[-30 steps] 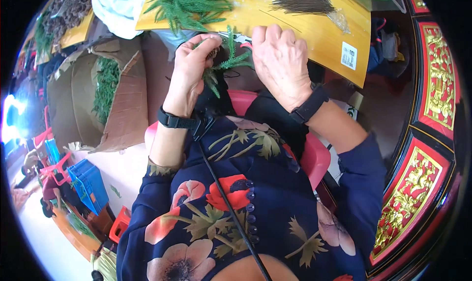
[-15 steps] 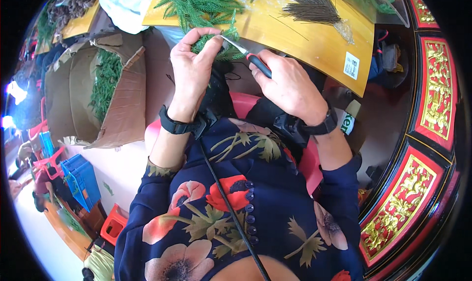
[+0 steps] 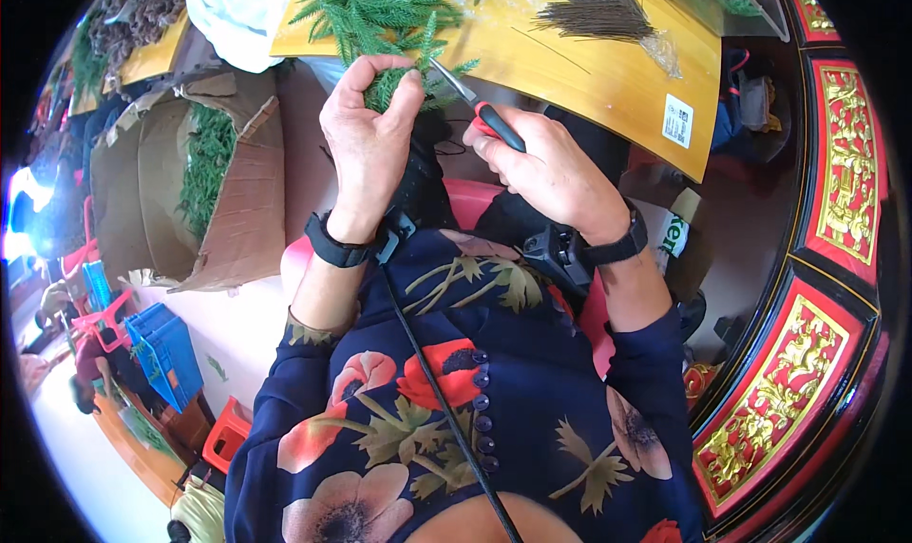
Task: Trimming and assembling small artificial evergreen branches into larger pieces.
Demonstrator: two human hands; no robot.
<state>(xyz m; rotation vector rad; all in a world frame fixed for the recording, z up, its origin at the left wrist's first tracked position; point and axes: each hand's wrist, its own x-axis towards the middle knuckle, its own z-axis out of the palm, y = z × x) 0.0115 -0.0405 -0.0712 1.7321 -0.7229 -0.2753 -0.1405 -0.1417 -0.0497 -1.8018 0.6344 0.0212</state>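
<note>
My left hand [image 3: 366,130] is closed in a pinch of thumb and forefinger on an artificial pine sprig [image 3: 383,89], whose green needles show behind and between the fingers. In my right hand [image 3: 556,168] is a pair of needle-nose pliers [image 3: 489,120] with red and black handles. Their slim metal tips point up and left, just right of my left fingertips and apart from them. Whether anything sits in the jaws is too small to tell. Beyond my left hand, more green sprigs [image 3: 356,11] are heaped on the yellow-brown table [image 3: 570,87].
Thin brown stems or wires [image 3: 594,13] lie bundled on the table near a clear plastic wrapper [image 3: 663,57]. White cloth [image 3: 237,20] hangs at the table's left. An open cardboard box [image 3: 242,229] holds greenery. Gold-and-red carved panels [image 3: 845,163] stand at right; a blue crate [image 3: 166,358] is lower left.
The plier tips have drawn off to the right from my left fingertips, where they were before. My left hand has shifted slightly left, still pinching the sprig.
</note>
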